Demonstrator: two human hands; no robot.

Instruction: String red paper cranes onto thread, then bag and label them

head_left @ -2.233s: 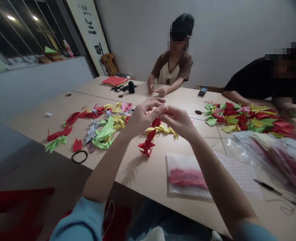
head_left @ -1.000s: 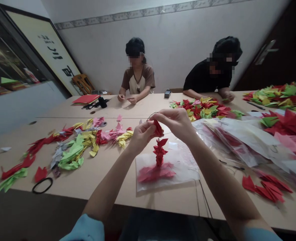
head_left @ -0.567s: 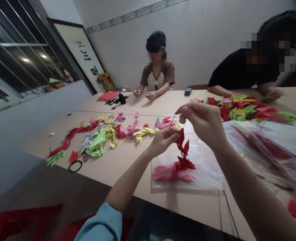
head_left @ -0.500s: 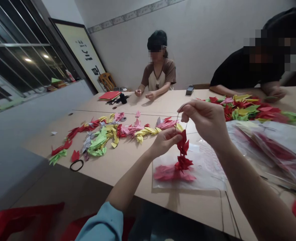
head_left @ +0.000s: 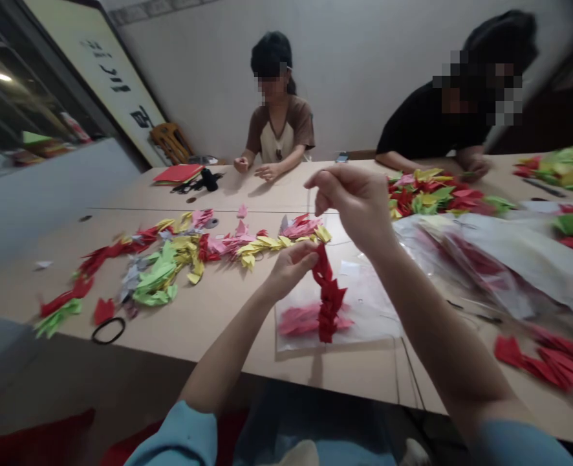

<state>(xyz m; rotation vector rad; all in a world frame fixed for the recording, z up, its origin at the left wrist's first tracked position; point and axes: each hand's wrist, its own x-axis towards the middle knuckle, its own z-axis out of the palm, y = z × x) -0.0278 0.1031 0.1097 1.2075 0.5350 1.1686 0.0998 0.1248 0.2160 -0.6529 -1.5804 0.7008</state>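
My left hand is closed, pinching the top of a hanging strand of red folded-paper pieces. Above it and to the right, my right hand is raised with its fingers pinched on a thin thread, which is hard to make out. The red strand dangles over a clear plastic bag with pink folded papers in it. To the left lie long strands of folded paper in green, yellow, pink and red.
A pile of mixed folded papers lies at the right, behind more plastic bags. Red pieces rest near the right edge. A black ring sits by the table's front edge. Two people work across the table.
The view has shifted to the right. My right hand stays raised with the thread, and the red strand now hangs straighter below my left hand.
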